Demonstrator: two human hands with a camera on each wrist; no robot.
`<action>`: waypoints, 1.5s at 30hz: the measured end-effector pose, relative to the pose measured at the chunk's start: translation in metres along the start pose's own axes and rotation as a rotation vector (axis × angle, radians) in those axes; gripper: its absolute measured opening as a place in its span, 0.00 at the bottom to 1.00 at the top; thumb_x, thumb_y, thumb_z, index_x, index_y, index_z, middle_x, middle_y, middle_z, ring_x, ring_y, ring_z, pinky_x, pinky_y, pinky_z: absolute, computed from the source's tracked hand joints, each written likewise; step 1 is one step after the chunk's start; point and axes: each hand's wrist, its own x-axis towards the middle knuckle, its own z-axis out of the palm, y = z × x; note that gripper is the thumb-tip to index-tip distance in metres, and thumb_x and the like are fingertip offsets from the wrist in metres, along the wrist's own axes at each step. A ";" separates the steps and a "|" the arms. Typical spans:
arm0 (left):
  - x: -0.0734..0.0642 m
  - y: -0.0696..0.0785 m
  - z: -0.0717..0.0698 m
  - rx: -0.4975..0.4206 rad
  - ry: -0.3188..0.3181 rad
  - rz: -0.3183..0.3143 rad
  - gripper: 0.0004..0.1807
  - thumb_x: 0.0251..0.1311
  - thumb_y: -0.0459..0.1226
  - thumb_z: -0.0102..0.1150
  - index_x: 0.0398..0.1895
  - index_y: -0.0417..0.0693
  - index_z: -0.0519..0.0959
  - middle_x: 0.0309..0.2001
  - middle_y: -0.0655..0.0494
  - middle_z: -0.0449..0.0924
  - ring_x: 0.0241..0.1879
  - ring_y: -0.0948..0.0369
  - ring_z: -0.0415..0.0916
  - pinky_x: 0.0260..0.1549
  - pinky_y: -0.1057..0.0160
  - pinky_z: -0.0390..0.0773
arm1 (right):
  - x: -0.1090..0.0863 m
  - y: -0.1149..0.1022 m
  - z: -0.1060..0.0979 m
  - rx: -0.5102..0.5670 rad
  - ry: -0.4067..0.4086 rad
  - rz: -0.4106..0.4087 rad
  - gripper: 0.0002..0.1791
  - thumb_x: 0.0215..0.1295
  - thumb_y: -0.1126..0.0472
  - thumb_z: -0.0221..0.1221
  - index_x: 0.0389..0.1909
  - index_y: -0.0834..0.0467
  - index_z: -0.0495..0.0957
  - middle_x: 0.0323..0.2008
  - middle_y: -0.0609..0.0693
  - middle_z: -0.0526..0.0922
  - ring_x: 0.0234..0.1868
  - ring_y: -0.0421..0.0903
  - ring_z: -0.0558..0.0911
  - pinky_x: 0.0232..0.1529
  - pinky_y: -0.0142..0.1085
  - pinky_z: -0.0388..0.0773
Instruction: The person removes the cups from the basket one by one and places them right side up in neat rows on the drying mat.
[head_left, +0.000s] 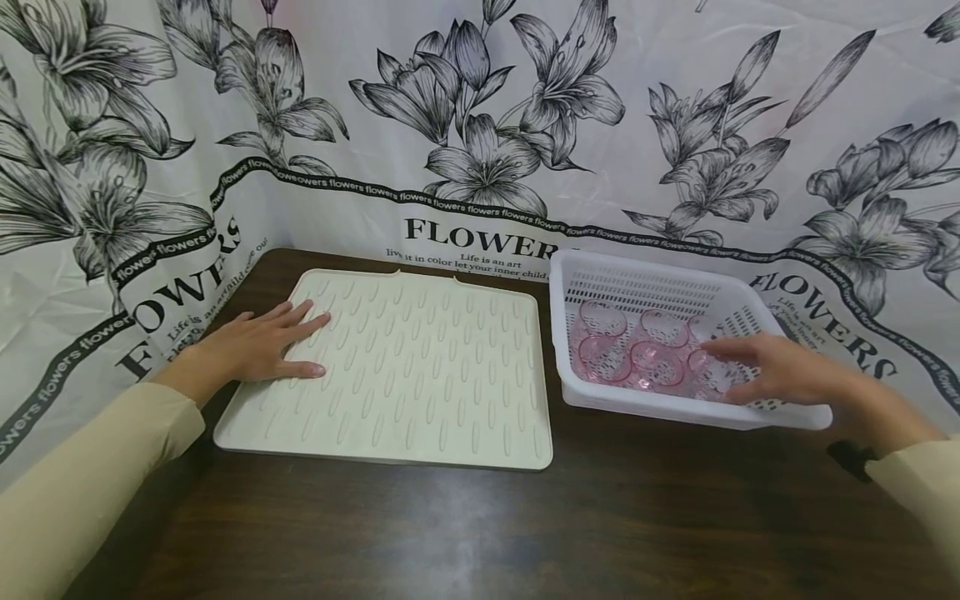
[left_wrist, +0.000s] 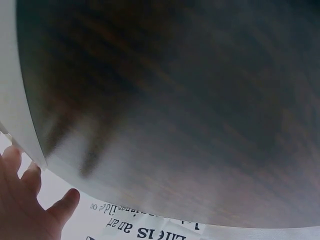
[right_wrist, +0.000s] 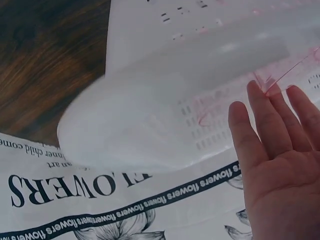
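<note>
My left hand lies with spread, straight fingers on the left part of a cream mat that has rows of raised oval ridges. To the right of the mat stands a white perforated plastic basket. Inside it are several clear cups with pink rims. My right hand reaches over the basket's right side, with thumb and fingers apart around the rightmost cups. In the right wrist view, extended fingers of the right hand are close to a pink edge; whether they touch it, I cannot tell.
A dark brown wooden table bears the mat and basket. White cloth with black flower prints and lettering hangs close behind them and along the left side. A small dark object shows by the right wrist.
</note>
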 end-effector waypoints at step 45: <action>0.001 -0.002 0.000 -0.008 -0.004 0.002 0.54 0.58 0.74 0.47 0.79 0.52 0.52 0.77 0.35 0.45 0.73 0.32 0.45 0.60 0.22 0.49 | 0.027 -0.092 -0.060 -0.036 0.210 -0.034 0.41 0.55 0.51 0.74 0.68 0.61 0.71 0.60 0.64 0.78 0.60 0.65 0.77 0.56 0.68 0.69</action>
